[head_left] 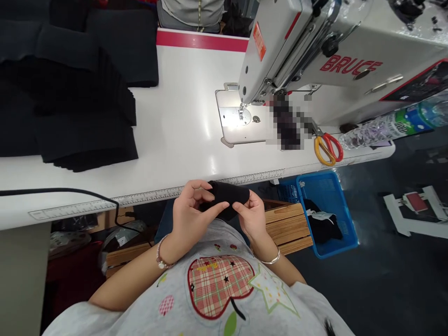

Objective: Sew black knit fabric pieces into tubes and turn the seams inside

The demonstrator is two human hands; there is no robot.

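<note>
While you are pinching the black cloth (224,198) with your left hand (194,219) and right hand (252,217), fingers (224,208) closed on it, the next move seems to be calling for holding it firm.

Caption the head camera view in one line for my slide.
Left hand and right hand hold a black fabric piece at the edge of a white table near a BRUCE sewing machine.

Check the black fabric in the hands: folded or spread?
Folded: the black fabric sits doubled up, pinched between the left hand and right hand.
</note>
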